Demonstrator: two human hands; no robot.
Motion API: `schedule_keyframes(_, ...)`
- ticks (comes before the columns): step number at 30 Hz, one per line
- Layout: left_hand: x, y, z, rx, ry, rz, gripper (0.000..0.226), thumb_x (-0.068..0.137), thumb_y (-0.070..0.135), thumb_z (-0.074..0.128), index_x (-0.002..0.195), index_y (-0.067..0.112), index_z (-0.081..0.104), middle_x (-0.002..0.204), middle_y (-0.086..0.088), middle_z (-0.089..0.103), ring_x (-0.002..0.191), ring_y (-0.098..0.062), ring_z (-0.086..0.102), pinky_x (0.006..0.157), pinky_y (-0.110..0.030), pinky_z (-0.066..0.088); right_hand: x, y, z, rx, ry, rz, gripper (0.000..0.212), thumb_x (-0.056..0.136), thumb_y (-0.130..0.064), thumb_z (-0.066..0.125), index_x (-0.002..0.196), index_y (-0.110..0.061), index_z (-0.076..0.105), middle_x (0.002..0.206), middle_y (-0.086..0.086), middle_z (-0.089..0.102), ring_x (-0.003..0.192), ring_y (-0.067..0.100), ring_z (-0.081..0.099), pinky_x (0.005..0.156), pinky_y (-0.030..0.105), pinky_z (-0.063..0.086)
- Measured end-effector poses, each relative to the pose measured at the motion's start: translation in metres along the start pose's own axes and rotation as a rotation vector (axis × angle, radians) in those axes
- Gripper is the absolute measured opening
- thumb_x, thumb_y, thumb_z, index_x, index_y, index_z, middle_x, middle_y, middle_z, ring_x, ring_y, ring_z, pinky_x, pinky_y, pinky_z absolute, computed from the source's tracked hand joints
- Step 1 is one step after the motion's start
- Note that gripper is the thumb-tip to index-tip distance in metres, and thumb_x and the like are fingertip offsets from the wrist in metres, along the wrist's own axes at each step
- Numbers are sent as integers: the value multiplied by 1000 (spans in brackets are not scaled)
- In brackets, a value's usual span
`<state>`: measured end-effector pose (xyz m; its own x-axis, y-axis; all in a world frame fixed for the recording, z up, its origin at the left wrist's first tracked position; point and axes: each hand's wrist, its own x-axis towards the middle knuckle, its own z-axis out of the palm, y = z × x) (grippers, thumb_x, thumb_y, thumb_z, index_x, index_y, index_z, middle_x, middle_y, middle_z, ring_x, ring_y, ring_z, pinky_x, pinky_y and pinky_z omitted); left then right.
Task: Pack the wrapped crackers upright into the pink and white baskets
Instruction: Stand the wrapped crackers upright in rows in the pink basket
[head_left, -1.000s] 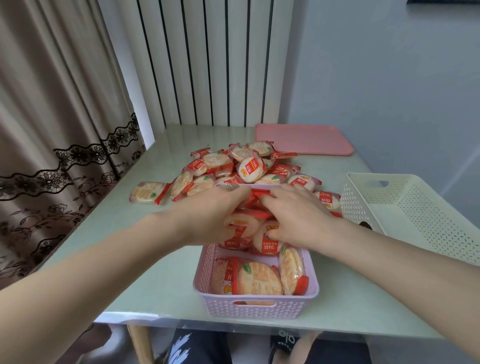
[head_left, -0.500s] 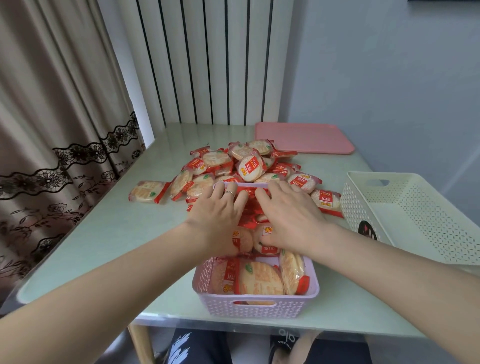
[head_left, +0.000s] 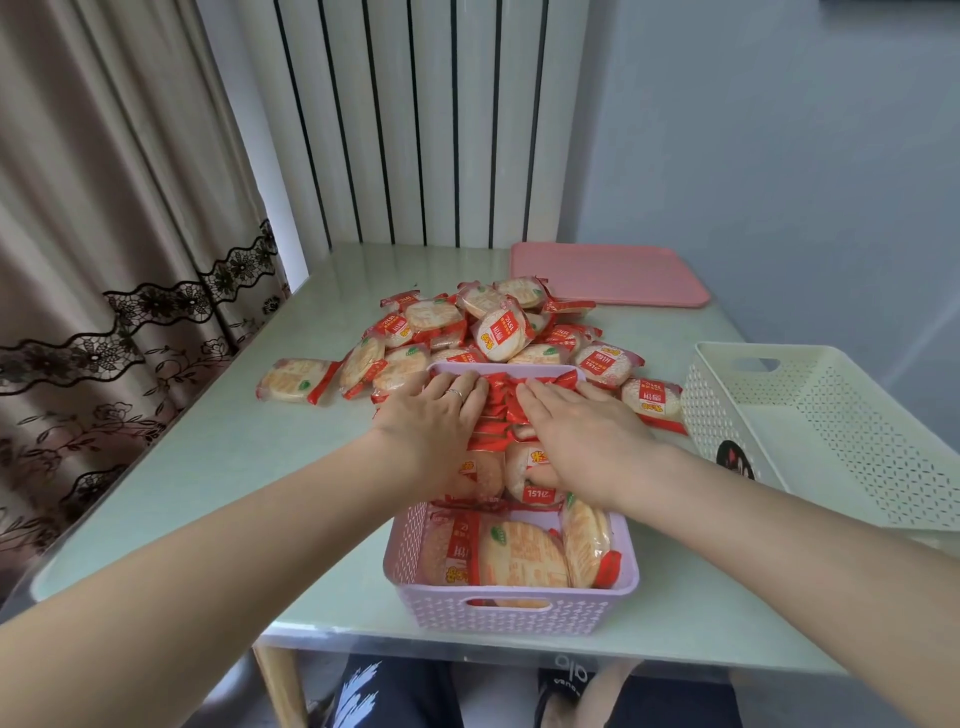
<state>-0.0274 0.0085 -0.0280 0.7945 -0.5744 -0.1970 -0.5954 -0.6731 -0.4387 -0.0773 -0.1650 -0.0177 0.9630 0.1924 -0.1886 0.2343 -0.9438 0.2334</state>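
Observation:
The pink basket (head_left: 511, 605) stands at the table's near edge, holding several wrapped crackers (head_left: 519, 558), some upright in rows at its far half. My left hand (head_left: 434, 415) lies flat on the left part of those upright packets, fingers straight and reaching the far rim. My right hand (head_left: 576, 423) lies flat on the right part, fingers straight too. A loose pile of wrapped crackers (head_left: 493, 327) lies just behind the basket. The white basket (head_left: 810, 415) stands to the right, tilted, with no crackers visible in it.
A pink tray (head_left: 608, 273) lies flat at the table's back right by the wall. One stray cracker packet (head_left: 296, 381) lies left of the pile. A curtain hangs at the left, a radiator stands behind the table, and knees show under its near edge.
Both hands went from curled fingers at the far packets to lying flat on top of them, sliding a little farther toward the basket's far rim.

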Motion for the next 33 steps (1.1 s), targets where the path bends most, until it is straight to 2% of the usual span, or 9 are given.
schedule_keyframes(5, -5, -6, -9, -231, -13, 41, 124, 79, 77, 59, 159, 12, -10, 168, -9, -2, 155, -29, 1, 126, -46, 1, -7, 2, -10, 126, 15, -6, 86, 95, -46, 57, 160, -13, 12, 166, 8, 16, 152, 25, 19, 124, 40, 19)
schedule_keyframes(7, -11, -11, -16, -349, -1, 47, 122, 75, 73, 66, 159, 15, -2, 164, -8, 7, 152, -31, 9, 126, -46, 7, -14, 4, -20, 179, 165, -28, 61, 92, -38, 60, 145, -16, 38, 144, 7, 41, 134, 26, 41, 105, 37, 38)
schedule_keyframes(9, -19, -13, -25, -353, 84, 50, 106, 74, 71, 65, 150, 15, 18, 150, -8, 22, 139, -31, 23, 120, -46, 21, -22, 3, -32, 219, 286, -79, 32, 89, -26, 61, 120, -20, 54, 116, 0, 50, 112, 20, 49, 83, 33, 43)
schedule_keyframes(13, -40, -5, -46, -246, 259, 174, 45, 81, 54, 62, 108, 21, 46, 110, -1, 49, 96, -21, 43, 85, -34, 45, -37, -3, -49, 252, -129, -143, 12, 86, -19, 56, 94, -22, 65, 89, -5, 63, 87, 23, 61, 71, 33, 53)
schedule_keyframes(16, -51, 6, -45, -382, 23, 303, 27, 86, 45, 64, 103, 25, 57, 97, 5, 62, 84, -19, 58, 66, -28, 51, -41, -10, -46, 52, -294, -189, 18, 93, -24, 52, 100, -15, 66, 95, 3, 66, 89, 27, 62, 64, 31, 46)
schedule_keyframes(20, -51, 11, -29, -482, -232, 339, 53, 87, 56, 64, 135, 36, 52, 125, 11, 60, 107, -16, 62, 89, -34, 57, -41, -19, -43, -66, -341, -195, 13, 95, -27, 48, 98, -21, 60, 103, 1, 67, 99, 27, 61, 75, 31, 40)
schedule_keyframes(23, -46, 14, -24, -508, -209, 340, 57, 84, 60, 66, 134, 36, 52, 124, 12, 61, 105, -16, 63, 89, -36, 58, -39, -20, -45, 70, -354, -194, 16, 89, -22, 55, 101, -21, 65, 97, -4, 65, 93, 22, 62, 68, 30, 47)
schedule_keyframes(27, -43, 14, -20, -533, -193, 309, 49, 82, 52, 71, 125, 31, 56, 112, 10, 63, 95, -16, 63, 82, -36, 60, -42, -14, -48, 233, -310, -194, 16, 83, -15, 57, 97, -23, 58, 90, -9, 53, 82, 17, 54, 58, 30, 39)
schedule_keyframes(33, -45, 8, -28, -595, -282, 355, 53, 83, 19, 68, 129, 39, 48, 122, 9, 57, 105, -18, 59, 85, -38, 59, -44, -7, -58, 375, -331, -208, 12, 82, -19, 61, 86, -19, 72, 89, -3, 73, 83, 17, 66, 72, 34, 57)
